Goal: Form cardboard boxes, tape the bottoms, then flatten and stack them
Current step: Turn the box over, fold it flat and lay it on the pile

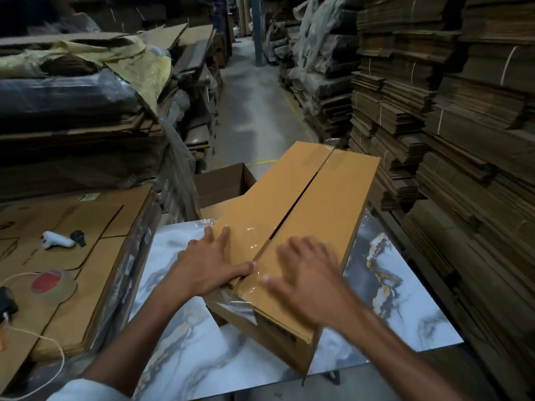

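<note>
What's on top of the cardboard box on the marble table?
The left hand and right hand lie flat on clear tape along the seam of the box. What's inside is covered.

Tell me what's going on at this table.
A person is working on a formed cardboard box that lies on a marble-patterned table. The left hand presses flat on the left flap, with its thumb at the centre seam. The right hand, blurred, is spread open over the near end of the right flap. Clear tape glints across the seam there. A white tool lies on flat cardboard to the left, and an open box stands behind.
</note>
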Motion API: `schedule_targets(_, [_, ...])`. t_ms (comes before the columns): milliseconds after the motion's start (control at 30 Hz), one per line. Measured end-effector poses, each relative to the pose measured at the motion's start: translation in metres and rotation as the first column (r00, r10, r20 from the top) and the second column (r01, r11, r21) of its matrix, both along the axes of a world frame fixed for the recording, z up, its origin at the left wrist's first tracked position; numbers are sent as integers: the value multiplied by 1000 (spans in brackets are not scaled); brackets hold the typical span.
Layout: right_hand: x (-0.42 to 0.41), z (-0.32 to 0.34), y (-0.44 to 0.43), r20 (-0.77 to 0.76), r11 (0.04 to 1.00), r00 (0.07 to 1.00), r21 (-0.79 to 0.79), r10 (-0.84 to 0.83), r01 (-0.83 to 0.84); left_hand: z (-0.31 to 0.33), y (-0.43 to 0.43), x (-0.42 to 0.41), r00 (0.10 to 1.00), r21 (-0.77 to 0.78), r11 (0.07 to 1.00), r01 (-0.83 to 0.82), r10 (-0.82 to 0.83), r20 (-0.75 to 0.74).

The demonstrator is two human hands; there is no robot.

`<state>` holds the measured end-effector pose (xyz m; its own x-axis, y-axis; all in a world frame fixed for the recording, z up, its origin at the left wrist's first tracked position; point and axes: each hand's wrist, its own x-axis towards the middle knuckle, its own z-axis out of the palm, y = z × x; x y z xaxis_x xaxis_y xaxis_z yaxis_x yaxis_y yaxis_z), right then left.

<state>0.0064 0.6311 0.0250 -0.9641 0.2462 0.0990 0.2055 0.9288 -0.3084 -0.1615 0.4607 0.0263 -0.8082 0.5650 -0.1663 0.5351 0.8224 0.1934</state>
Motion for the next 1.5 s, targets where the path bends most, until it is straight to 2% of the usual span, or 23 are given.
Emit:
schedule_targets(100, [10, -3, -33, 135, 992, 984, 27, 117, -122, 8, 0, 0, 1000, 26, 1000, 12, -12, 14])
schedule_targets(167, [10, -7, -32, 121, 990, 986, 73, 112, -122, 17, -2, 2, 1000, 54, 998, 13, -14, 22])
schedule_targets(300, [12, -7, -26, 101, 993, 989, 39, 111, -116, 32, -2, 6, 996, 130, 990, -53, 42, 83])
schedule_targets(367, [14, -6, -23, 93, 992, 988, 22, 125, -127, 42, -4, 8, 981, 254, 964, -82, 33, 190])
schedule_targets(433, [18, -3, -17, 91, 992, 989, 25, 118, -120, 53, -11, 4, 932, 504, 833, -227, 35, 362])
schedule_targets(500, [22, 1, -8, 118, 993, 987, 24, 112, -115, 67, -20, -3, 864, 601, 698, -391, 52, 501])
schedule_targets(667, [26, 5, -2, 126, 994, 986, 9, 110, -112, 76, -23, -2, 848, 545, 753, -370, 34, 529])
schedule_targets(800, [30, 8, 11, 133, 982, 976, 58, 172, -181, 75, -18, 9, 824, 582, 692, -428, 33, 566])
schedule_targets(867, [32, 13, 24, 179, 970, 956, 20, 234, -241, 70, -16, 18, 822, 622, 629, -466, 49, 567])
schedule_targets(900, [33, 16, 31, 192, 966, 947, -23, 258, -259, 67, -16, 25, 847, 663, 588, -464, 75, 526])
schedule_targets(967, [33, 22, 38, 180, 958, 942, -106, 282, -267, 58, -16, 39, 930, 751, 563, -345, 100, 353])
schedule_targets(1033, [29, 26, 39, 163, 963, 951, -114, 262, -246, 43, -19, 54, 977, 772, 602, -202, 69, 202])
schedule_targets(1100, [22, 26, 33, 161, 977, 964, -44, 213, -209, 30, -21, 63, 994, 745, 660, -96, 24, 106])
schedule_targets(1167, [16, 22, 24, 156, 979, 970, 46, 189, -198, 17, -23, 65, 999, 651, 757, 46, -25, -42])
schedule_targets(1233, [13, 19, 17, 140, 977, 975, 100, 172, -186, 2, -24, 58, 984, 521, 848, 97, -2, -179])
schedule_targets(1333, [7, 19, 10, 135, 977, 984, 164, 112, -134, -4, -26, 42, 940, 551, 834, -2, 190, -285])
schedule_targets(1433, [4, 19, 0, 150, 984, 988, 171, 32, -57, 2, -29, 34, 931, 518, 854, 47, 150, -332])
schedule_targets(1500, [3, 21, -6, 119, 990, 992, 138, -30, 13, 16, -25, 44, 920, 388, 914, 121, 44, -390])
